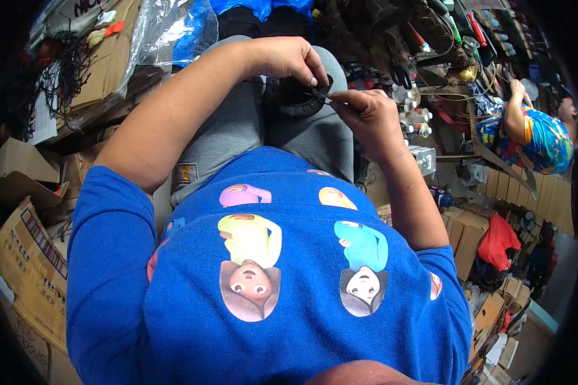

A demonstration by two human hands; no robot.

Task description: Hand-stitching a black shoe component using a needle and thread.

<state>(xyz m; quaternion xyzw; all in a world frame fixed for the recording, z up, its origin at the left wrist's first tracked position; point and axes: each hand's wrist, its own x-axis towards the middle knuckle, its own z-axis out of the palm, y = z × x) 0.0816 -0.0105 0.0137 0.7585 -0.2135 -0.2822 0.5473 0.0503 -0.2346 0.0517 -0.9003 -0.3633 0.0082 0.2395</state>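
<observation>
On my lap, over the grey trousers point(228, 131), rests a black rounded thing point(295, 110) with a ridged or stitched rim. Its exact kind is too dark to tell. My left hand point(292, 61) is above it with fingers closed in a pinch at its upper right edge; what the fingertips hold is hidden. At the right side of the black thing, my right hand point(369, 115) has thumb and forefinger pressed together on a thin dark tool point(327, 101). The tool's tip points left, toward the rim.
Several clear plastic bottles point(417, 117) stand right of my knee. Flat cardboard point(112, 64), tangled black cords point(54, 80) and a clear plastic bag point(170, 32) lie at the far left. A person in a colourful shirt point(539, 138) is at the right, beyond a red bag point(498, 244).
</observation>
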